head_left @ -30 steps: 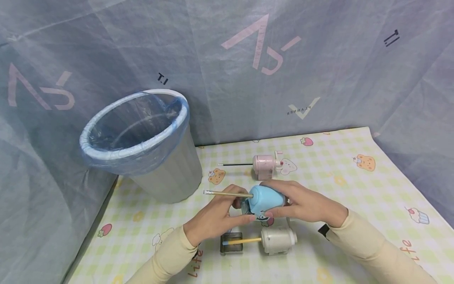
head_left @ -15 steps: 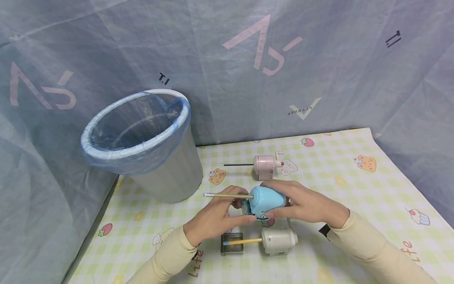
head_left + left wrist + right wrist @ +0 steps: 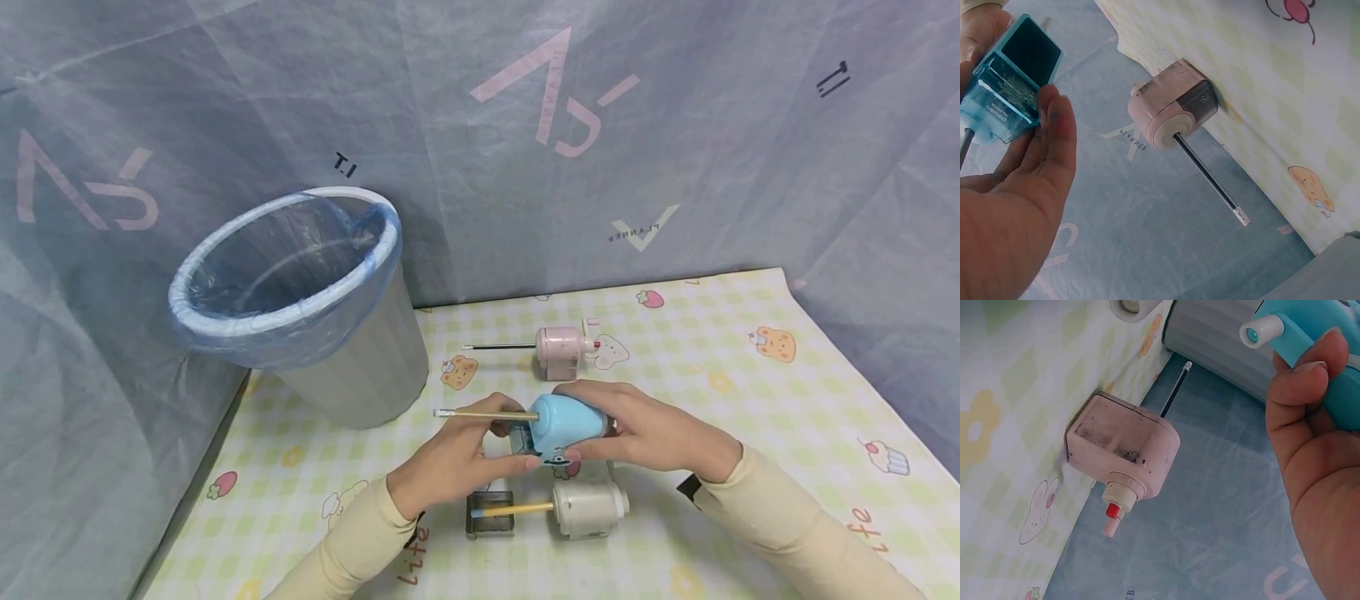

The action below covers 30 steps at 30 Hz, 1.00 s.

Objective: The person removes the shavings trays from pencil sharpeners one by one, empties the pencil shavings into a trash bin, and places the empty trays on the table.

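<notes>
Nothing moved: right hand (image 3: 645, 429) still grips blue sharpener (image 3: 566, 419) from above; left hand (image 3: 457, 454) pinches its tray (image 3: 1013, 78) underneath, pencil (image 3: 480, 413) inserted.

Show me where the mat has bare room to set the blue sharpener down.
Bare mat right of the pink sharpener, out to the mat edge. Crowded: between bin, white sharpener and both hands, left hand and right hand, holding the blue sharpener.

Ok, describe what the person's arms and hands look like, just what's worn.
Both arms wear long cream sleeves, left sleeve and right sleeve. A dark strap shows at the right wrist. The left hand and right hand are bare, with no gloves.
</notes>
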Motion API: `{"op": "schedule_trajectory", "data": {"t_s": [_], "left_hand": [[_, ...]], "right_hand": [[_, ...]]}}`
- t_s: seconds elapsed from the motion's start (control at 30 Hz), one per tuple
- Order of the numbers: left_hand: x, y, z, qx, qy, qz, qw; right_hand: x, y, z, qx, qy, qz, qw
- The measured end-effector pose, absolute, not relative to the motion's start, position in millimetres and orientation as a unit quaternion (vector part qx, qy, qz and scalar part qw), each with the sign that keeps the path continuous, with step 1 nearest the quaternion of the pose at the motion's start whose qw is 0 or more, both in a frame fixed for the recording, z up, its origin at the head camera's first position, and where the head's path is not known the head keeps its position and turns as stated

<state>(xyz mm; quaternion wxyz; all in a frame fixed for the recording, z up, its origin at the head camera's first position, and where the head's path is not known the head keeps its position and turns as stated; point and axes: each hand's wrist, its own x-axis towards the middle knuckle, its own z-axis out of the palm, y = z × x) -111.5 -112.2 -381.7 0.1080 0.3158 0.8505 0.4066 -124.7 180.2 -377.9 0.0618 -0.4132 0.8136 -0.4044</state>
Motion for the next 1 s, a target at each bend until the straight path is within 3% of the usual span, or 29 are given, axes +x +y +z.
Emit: {"op": "schedule_trajectory", "data": {"t_s": [0.7,1.0], "left_hand": [[-115,-122,-383,0.341,0.827,0.438,0.089],[-119,-142,-376,0.279,0.827,0.482,0.079]], "right_hand": [[-125,186,-384,-0.408,0.814,-0.41,0.046],[-127,191,-384,-0.395,0.816,-0.419,0.044]]}}
